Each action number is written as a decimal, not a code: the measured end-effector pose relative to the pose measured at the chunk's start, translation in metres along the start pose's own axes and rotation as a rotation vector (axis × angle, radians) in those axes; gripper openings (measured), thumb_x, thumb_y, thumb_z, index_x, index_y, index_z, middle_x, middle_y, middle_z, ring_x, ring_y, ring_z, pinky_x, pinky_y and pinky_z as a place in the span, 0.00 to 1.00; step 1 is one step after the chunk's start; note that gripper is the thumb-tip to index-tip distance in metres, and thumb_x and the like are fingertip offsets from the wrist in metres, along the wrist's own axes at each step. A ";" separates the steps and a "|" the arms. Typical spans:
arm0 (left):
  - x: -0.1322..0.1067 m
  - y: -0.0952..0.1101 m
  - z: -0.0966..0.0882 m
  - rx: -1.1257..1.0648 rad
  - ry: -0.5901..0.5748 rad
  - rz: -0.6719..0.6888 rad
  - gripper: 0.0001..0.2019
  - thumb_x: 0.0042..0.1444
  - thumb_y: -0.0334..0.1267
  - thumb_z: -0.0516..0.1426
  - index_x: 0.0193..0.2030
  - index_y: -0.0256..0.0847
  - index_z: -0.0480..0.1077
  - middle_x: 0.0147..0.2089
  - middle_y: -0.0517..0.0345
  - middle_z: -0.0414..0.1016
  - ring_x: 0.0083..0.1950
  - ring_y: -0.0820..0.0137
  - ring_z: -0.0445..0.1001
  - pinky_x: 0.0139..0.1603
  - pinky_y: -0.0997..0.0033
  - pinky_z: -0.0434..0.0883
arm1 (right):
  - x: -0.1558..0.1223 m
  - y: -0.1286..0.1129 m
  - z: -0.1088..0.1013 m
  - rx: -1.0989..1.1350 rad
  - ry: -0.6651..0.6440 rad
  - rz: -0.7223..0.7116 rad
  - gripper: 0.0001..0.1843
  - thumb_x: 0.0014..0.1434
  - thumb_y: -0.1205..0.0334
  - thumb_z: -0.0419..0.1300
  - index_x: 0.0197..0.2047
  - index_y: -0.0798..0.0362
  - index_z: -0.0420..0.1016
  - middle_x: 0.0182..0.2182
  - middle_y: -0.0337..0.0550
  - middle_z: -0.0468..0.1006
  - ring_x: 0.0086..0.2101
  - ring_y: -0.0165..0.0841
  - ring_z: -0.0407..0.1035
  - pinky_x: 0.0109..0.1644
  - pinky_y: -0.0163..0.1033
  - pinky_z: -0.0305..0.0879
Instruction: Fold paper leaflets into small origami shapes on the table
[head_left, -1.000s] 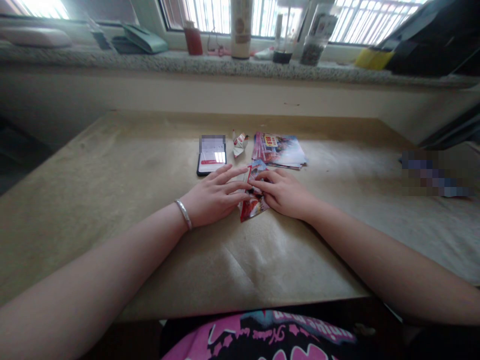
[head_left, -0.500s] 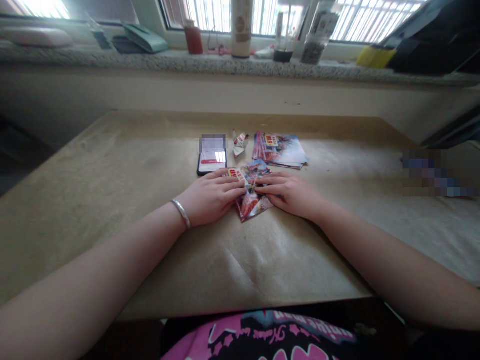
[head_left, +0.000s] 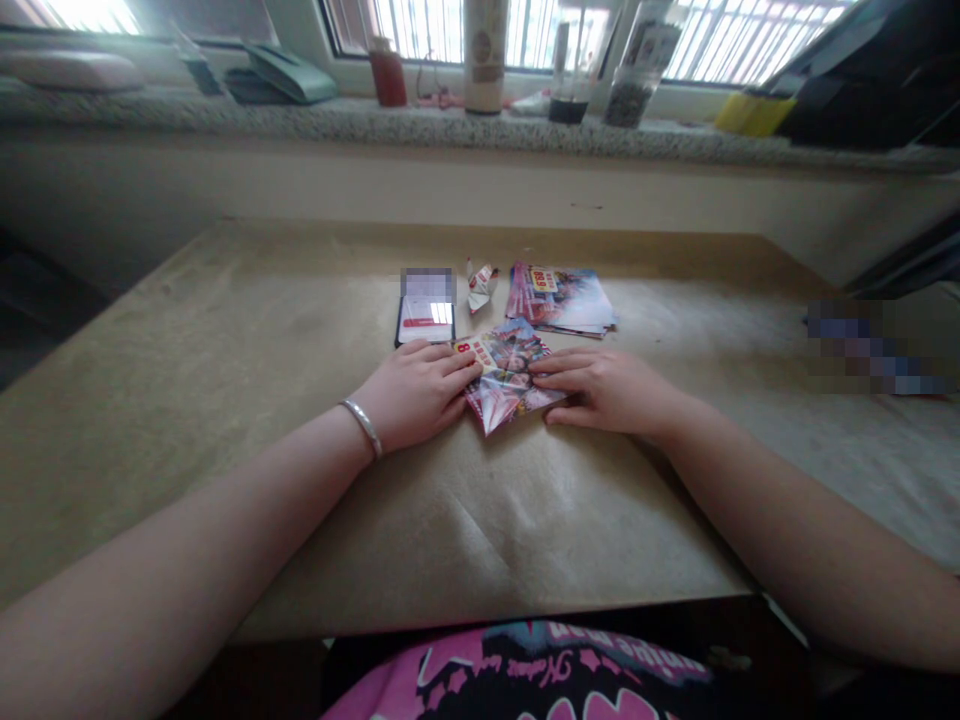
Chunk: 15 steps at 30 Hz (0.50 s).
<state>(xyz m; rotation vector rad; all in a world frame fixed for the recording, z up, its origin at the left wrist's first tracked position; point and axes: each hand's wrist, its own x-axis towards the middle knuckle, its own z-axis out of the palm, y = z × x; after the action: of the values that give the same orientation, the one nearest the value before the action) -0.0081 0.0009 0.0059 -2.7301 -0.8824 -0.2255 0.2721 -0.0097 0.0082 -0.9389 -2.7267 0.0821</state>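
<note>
A colourful printed sheet of paper (head_left: 504, 385), creased across its middle, lies on the table between my hands. My left hand (head_left: 420, 390) rests flat on its left side, fingers stretched over the yellow-and-red printed corner. On the right side lies my right hand (head_left: 600, 390), its outstretched fingers on the paper's edge. Just beyond my left fingertips is a phone (head_left: 426, 308) with its screen lit. A small folded paper figure (head_left: 481, 287) stands beside the phone. A stack of similar printed sheets (head_left: 574, 300) lies to the right of it.
The table (head_left: 315, 300) has a pale tan cover. Behind it, a stone windowsill (head_left: 315, 120) carries a red bottle (head_left: 387, 73), a tall light container (head_left: 484, 60), a clear jar (head_left: 637, 75) and a yellow object (head_left: 754, 113). A blurred-out item (head_left: 870, 350) lies at the table's right.
My hands have moved apart, the right one sliding outward to the right. More of the paper's creased middle shows now, and the sheet looks spread wider.
</note>
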 end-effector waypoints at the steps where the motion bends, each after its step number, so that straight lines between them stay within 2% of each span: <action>1: 0.000 0.000 0.000 0.007 0.008 0.008 0.19 0.63 0.43 0.48 0.56 0.40 0.70 0.56 0.51 0.74 0.53 0.59 0.73 0.53 0.57 0.67 | 0.000 0.000 0.000 -0.021 0.000 -0.007 0.18 0.58 0.55 0.60 0.50 0.50 0.78 0.52 0.46 0.77 0.50 0.40 0.72 0.55 0.44 0.68; 5: 0.000 0.000 -0.004 0.020 0.022 0.043 0.16 0.63 0.41 0.48 0.51 0.43 0.73 0.51 0.53 0.77 0.48 0.61 0.75 0.48 0.60 0.68 | -0.001 0.002 -0.001 -0.147 -0.010 -0.019 0.16 0.62 0.61 0.54 0.49 0.48 0.79 0.48 0.44 0.79 0.46 0.39 0.73 0.51 0.45 0.68; 9: 0.000 0.001 -0.007 0.057 -0.004 -0.001 0.16 0.62 0.41 0.50 0.48 0.41 0.74 0.45 0.50 0.77 0.43 0.62 0.75 0.42 0.63 0.69 | -0.003 0.003 -0.002 -0.230 -0.024 0.011 0.17 0.63 0.61 0.52 0.48 0.47 0.80 0.42 0.46 0.80 0.40 0.37 0.73 0.44 0.41 0.67; 12: 0.000 -0.001 -0.009 0.098 -0.060 -0.064 0.15 0.62 0.42 0.49 0.43 0.40 0.76 0.38 0.50 0.77 0.37 0.64 0.74 0.35 0.66 0.68 | -0.005 0.005 -0.003 -0.194 -0.015 0.047 0.16 0.63 0.60 0.53 0.46 0.47 0.81 0.39 0.45 0.80 0.38 0.36 0.73 0.41 0.39 0.66; 15: 0.000 -0.004 -0.011 0.109 -0.113 -0.119 0.16 0.62 0.41 0.49 0.41 0.41 0.77 0.36 0.52 0.76 0.34 0.64 0.74 0.31 0.66 0.67 | -0.006 0.007 -0.003 -0.114 -0.001 0.083 0.15 0.63 0.60 0.54 0.45 0.47 0.81 0.40 0.44 0.80 0.37 0.35 0.73 0.41 0.39 0.66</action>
<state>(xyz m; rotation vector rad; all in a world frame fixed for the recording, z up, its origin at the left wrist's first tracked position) -0.0110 0.0011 0.0175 -2.6137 -1.0570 -0.0444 0.2819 -0.0079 0.0084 -1.0833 -2.7171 -0.0585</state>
